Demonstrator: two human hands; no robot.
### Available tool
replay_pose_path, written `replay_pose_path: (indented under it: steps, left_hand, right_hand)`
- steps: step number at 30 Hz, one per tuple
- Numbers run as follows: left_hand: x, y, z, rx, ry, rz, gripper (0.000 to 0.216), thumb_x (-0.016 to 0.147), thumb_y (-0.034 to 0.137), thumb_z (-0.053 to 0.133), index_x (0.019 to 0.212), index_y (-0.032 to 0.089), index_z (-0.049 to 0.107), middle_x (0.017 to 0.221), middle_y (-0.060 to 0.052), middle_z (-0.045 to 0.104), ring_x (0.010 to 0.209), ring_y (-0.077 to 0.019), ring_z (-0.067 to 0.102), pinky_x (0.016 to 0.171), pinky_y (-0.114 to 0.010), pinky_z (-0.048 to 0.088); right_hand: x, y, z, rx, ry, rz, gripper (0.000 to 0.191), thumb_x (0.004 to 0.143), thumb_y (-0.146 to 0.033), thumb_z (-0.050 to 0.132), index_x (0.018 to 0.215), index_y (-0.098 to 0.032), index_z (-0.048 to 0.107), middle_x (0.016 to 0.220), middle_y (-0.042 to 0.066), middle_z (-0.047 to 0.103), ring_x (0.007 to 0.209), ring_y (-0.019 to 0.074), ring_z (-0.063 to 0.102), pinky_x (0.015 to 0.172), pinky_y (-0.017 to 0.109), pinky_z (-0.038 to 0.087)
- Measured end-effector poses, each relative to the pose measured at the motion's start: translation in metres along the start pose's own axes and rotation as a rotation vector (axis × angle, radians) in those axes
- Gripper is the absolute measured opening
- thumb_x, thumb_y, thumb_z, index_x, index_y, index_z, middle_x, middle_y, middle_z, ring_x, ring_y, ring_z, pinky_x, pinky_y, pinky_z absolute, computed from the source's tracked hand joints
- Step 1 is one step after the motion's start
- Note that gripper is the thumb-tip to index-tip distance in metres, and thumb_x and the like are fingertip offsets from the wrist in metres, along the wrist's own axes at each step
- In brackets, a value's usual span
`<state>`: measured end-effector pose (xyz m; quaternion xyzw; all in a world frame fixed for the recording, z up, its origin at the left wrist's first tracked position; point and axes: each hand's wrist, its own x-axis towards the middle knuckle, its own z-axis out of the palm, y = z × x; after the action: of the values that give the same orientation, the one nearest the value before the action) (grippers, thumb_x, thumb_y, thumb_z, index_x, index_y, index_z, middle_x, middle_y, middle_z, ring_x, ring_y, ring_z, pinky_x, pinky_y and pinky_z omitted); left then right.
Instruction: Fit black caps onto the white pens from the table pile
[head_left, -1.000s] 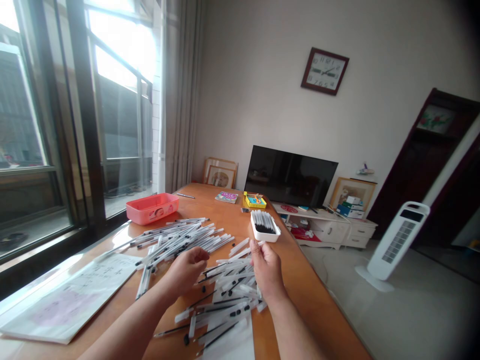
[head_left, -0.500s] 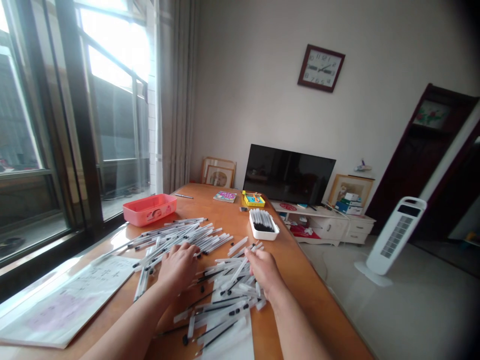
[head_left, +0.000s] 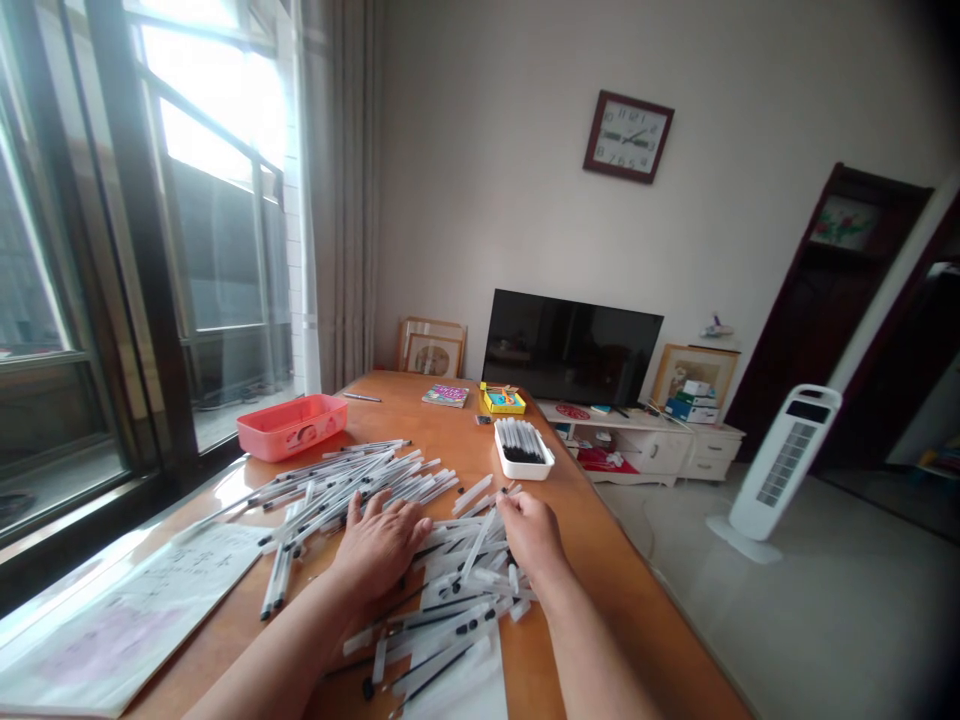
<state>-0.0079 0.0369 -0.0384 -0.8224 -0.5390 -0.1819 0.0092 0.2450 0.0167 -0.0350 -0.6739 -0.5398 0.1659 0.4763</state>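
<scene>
My left hand [head_left: 384,545] lies palm down, fingers spread, at the near edge of a heap of clear pens with dark tips [head_left: 409,478]. Its thumb side touches loose pen parts. My right hand [head_left: 534,530] is closed, thumb and fingertips pinched together over the right side of the loose parts; whatever is between them is too small to make out. Beside it a clear pen barrel [head_left: 478,545] lies slanted on the pile. Around and below are translucent caps and barrels, thin black refills [head_left: 442,668] and small black plugs [head_left: 466,627], partly on a white sheet [head_left: 491,690].
A white box [head_left: 525,466] of upright pens stands beyond my right hand. A red bin [head_left: 292,427] is at the left, a paper booklet [head_left: 142,620] nearer. Farther back are a yellow box [head_left: 503,402], a magazine [head_left: 445,395] and a single pen [head_left: 362,397].
My left hand has shifted right and spread its fingers, off the pens' dark ends. My right hand has moved slightly, its fingertips now apart from the slanted barrel. The view has turned slightly.
</scene>
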Motion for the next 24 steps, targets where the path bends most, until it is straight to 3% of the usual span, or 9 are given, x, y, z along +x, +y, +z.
replay_pose_path:
  steps: [2, 5, 9, 14, 18, 24]
  left_hand:
    - [-0.001, 0.0, -0.005, 0.052, 0.074, -0.02, 0.041, 0.103, 0.042, 0.036, 0.104, 0.028, 0.074, 0.107, -0.008, 0.075, 0.12, -0.0326, 0.055, 0.118, -0.061, 0.009]
    - [-0.001, -0.003, -0.01, 0.101, 0.092, -0.092, 0.033, 0.099, 0.036, 0.043, 0.089, 0.025, 0.073, 0.097, -0.009, 0.073, 0.103, -0.0304, 0.057, 0.107, -0.054, 0.027]
    - [-0.001, -0.005, -0.012, 0.116, 0.04, -0.167, 0.033, 0.095, 0.037, 0.046, 0.083, 0.024, 0.074, 0.097, -0.011, 0.071, 0.101, -0.0324, 0.055, 0.089, -0.047, 0.034]
    - [0.0, -0.002, -0.016, 0.121, 0.055, -0.193, 0.032, 0.096, 0.033, 0.045, 0.083, 0.023, 0.073, 0.1, -0.011, 0.072, 0.102, -0.0314, 0.056, 0.085, -0.045, 0.032]
    - [-0.002, 0.001, -0.021, 0.034, 0.117, -0.143, 0.03, 0.1, 0.034, 0.043, 0.094, 0.026, 0.071, 0.103, -0.007, 0.074, 0.103, -0.0295, 0.058, 0.084, -0.043, 0.033]
    - [-0.007, 0.011, -0.025, -0.178, 0.133, 0.077, 0.027, 0.102, 0.035, 0.042, 0.097, 0.026, 0.067, 0.096, -0.005, 0.073, 0.094, -0.0253, 0.062, 0.083, -0.037, 0.039]
  right_hand:
    - [-0.001, -0.003, -0.001, 0.002, -0.002, -0.011, 0.036, 0.09, -0.051, 0.054, 0.073, -0.022, 0.067, 0.073, 0.005, 0.071, 0.072, 0.0234, 0.064, 0.061, 0.029, 0.04]
    - [-0.003, -0.007, -0.002, 0.029, -0.003, -0.031, 0.035, 0.091, -0.05, 0.054, 0.073, -0.022, 0.067, 0.074, 0.005, 0.071, 0.074, 0.0234, 0.064, 0.063, 0.029, 0.04]
    - [-0.004, -0.009, 0.0, 0.053, 0.017, -0.051, 0.034, 0.09, -0.048, 0.055, 0.07, -0.023, 0.065, 0.07, 0.004, 0.07, 0.071, 0.0225, 0.063, 0.061, 0.028, 0.039]
    - [-0.007, -0.012, 0.003, 0.097, 0.009, -0.072, 0.032, 0.089, -0.046, 0.056, 0.068, -0.023, 0.062, 0.068, 0.003, 0.069, 0.067, 0.0211, 0.061, 0.059, 0.027, 0.038]
    - [-0.012, -0.016, 0.01, 0.187, -0.037, -0.025, 0.032, 0.09, -0.048, 0.058, 0.072, -0.022, 0.063, 0.064, 0.003, 0.068, 0.062, 0.0203, 0.061, 0.057, 0.027, 0.04]
    - [-0.018, -0.021, 0.023, 0.57, -0.149, 0.228, 0.047, 0.089, -0.067, 0.057, 0.075, -0.022, 0.058, 0.059, 0.001, 0.063, 0.043, 0.0126, 0.048, 0.042, 0.024, 0.031]
